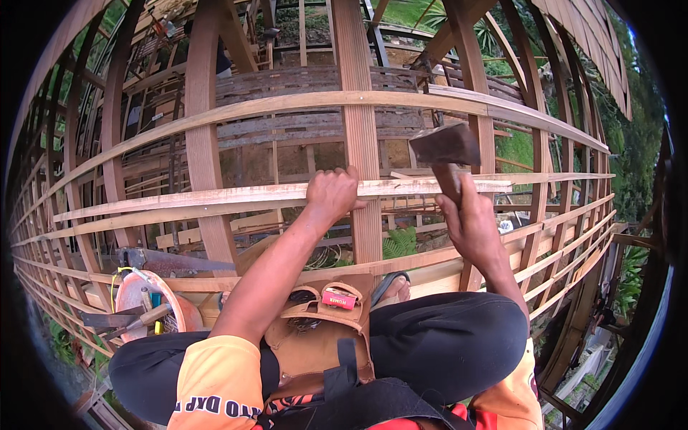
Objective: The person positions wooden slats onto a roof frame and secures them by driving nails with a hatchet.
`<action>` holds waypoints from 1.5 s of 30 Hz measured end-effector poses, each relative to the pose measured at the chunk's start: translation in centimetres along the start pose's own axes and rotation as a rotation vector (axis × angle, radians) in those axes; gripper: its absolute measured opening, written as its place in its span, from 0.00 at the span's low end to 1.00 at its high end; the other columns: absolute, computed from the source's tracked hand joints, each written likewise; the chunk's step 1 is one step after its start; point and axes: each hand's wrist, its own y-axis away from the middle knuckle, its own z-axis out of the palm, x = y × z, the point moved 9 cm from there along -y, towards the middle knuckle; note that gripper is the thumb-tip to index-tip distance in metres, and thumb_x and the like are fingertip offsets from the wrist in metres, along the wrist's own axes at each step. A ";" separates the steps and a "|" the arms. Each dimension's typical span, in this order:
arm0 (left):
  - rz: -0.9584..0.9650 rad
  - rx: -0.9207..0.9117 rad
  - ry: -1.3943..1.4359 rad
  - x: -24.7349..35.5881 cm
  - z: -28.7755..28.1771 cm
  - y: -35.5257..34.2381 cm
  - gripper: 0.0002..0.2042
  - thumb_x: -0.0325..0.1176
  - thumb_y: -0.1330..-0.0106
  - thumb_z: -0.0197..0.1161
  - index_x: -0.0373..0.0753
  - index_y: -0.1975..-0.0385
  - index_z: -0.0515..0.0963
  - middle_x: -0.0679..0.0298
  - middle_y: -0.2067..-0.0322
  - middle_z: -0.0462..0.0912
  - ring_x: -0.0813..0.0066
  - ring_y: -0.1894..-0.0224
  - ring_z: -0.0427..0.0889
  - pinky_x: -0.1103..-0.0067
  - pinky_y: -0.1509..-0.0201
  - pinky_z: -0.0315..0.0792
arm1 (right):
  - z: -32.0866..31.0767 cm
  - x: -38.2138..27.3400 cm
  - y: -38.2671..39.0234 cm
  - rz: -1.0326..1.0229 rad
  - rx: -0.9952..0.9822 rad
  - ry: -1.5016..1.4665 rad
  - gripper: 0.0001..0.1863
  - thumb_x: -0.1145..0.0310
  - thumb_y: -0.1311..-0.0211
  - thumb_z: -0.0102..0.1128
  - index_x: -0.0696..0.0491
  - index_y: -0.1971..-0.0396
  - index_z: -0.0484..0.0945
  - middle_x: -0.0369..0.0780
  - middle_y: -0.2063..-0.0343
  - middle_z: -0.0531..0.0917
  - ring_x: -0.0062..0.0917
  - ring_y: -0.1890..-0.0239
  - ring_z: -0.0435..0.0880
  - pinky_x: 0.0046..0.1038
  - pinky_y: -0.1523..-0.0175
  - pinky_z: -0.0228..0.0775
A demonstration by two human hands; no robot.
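My left hand point(333, 192) is closed over a pale wooden batten point(251, 193), right where it crosses a thick reddish rafter point(367, 244). My right hand point(473, 226) grips the short wooden handle of a hatchet point(446, 145). Its dark, worn metal head is raised above the right part of the batten. Across my lap lies a brown leather tool pouch point(315, 344) with a small red box point(339, 299) in its upper loops; dark nail-like pieces show in its pockets.
A handsaw point(179, 264) rests at the left beside an orange bucket point(188, 315) holding tools. Other battens point(287, 102) run across the rafters, with open gaps between them. Far below are timbers and ground. A sandalled foot point(393, 289) is by the pouch.
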 end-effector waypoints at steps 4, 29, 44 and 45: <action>-0.027 -0.012 0.020 -1.0 0.5 0.6 0.31 0.59 0.56 0.80 0.36 0.67 0.77 0.58 0.75 0.87 0.64 0.73 0.89 0.71 0.66 0.82 | -9.7 -4.1 1.0 -0.263 0.744 -0.676 0.23 0.52 0.24 0.55 0.58 0.49 0.65 0.35 0.73 0.71 0.19 0.79 0.70 0.26 0.71 0.69; 0.033 -0.034 0.076 -0.1 -0.5 0.1 0.35 0.65 0.49 0.72 0.33 0.64 0.75 0.51 0.76 0.86 0.54 0.71 0.89 0.65 0.66 0.82 | 2.8 3.7 3.0 0.240 0.000 -0.324 0.17 0.67 0.29 0.59 0.61 0.53 0.64 0.57 0.74 0.83 0.57 0.67 0.84 0.45 0.66 0.73; -0.029 -0.736 0.580 -5.0 3.0 -2.4 0.50 0.80 0.36 0.35 0.33 0.56 0.86 0.50 0.64 0.86 0.54 0.56 0.84 0.61 0.49 0.75 | 5.3 10.3 10.5 0.536 0.198 -0.636 0.17 0.66 0.34 0.68 0.59 0.54 0.73 0.39 0.82 0.79 0.20 0.83 0.78 0.28 0.76 0.69; -0.015 -0.740 0.638 -5.0 2.9 -2.7 0.51 0.81 0.36 0.33 0.33 0.53 0.85 0.50 0.62 0.86 0.54 0.54 0.83 0.61 0.47 0.75 | 5.8 10.8 10.5 0.533 0.204 -0.642 0.17 0.66 0.34 0.68 0.59 0.54 0.73 0.39 0.82 0.79 0.20 0.83 0.78 0.28 0.76 0.69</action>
